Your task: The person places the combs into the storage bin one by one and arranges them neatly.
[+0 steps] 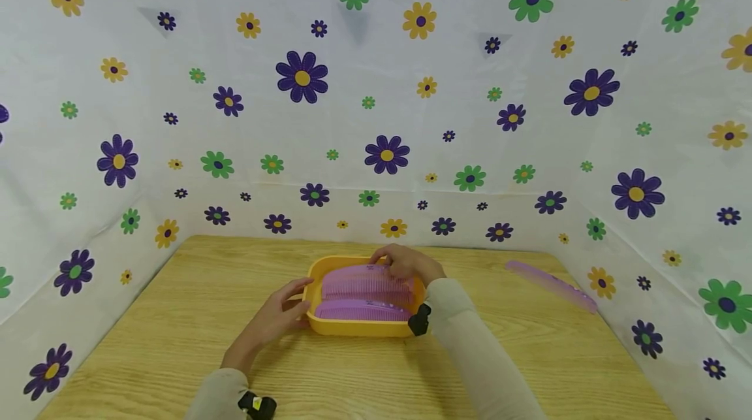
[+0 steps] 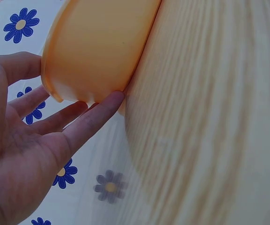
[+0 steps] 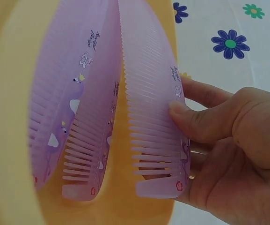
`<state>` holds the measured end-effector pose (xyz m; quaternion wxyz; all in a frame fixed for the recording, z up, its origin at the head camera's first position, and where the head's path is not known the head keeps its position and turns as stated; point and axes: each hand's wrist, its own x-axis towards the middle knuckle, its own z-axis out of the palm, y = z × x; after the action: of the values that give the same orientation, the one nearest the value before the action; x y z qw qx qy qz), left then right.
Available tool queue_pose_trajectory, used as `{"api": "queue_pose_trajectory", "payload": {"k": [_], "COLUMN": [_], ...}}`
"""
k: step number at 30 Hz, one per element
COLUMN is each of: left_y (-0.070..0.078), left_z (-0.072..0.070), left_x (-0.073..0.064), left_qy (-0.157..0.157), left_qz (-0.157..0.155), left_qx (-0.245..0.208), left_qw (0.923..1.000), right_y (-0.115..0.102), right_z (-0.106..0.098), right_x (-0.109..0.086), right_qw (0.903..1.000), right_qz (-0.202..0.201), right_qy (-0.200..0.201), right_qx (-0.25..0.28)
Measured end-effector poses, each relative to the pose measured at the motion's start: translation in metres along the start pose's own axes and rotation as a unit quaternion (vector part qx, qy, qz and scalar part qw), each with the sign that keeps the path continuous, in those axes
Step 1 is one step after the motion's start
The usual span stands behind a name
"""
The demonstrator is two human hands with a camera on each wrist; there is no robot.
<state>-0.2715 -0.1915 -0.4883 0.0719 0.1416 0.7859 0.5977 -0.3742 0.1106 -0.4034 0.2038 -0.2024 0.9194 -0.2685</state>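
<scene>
A yellow plastic basin (image 1: 364,327) on the table holds pink-purple combs. My left hand (image 1: 284,309) is at its left end. In the left wrist view the thumb (image 2: 25,66) touches the rim, and the fairly straight fingers (image 2: 95,119) rest against the outer wall. Inside the basin, my right hand (image 3: 247,136) pinches a comb (image 3: 156,93) by its spine, thumb on the near face and fingers behind. Beside it in the right wrist view stand two more combs, a middle one (image 3: 85,154) and a left one (image 3: 55,112), teeth facing left.
Another pink-purple comb (image 1: 552,286) lies on the wooden table (image 1: 235,283) at the right, near the side sheet. White flower-printed sheeting (image 1: 329,132) walls the table at the back and both sides. Each wrist wears a black device (image 1: 420,320).
</scene>
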Motion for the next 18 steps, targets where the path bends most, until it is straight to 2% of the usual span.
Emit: {"api": "queue_pose_trajectory", "payload": {"k": [18], "left_y": [0.0007], "left_z": [0.0006], "left_x": [0.0004], "left_qy": [0.004], "left_qz": [-0.004], "left_qx": [0.011], "left_qw": [0.9999], "right_y": [0.0048], "right_z": [0.0039], "right_x": [0.0004], "right_qw": [0.9995], "right_qz": [0.002], "right_qy": [0.024], "right_qx": [0.02]}}
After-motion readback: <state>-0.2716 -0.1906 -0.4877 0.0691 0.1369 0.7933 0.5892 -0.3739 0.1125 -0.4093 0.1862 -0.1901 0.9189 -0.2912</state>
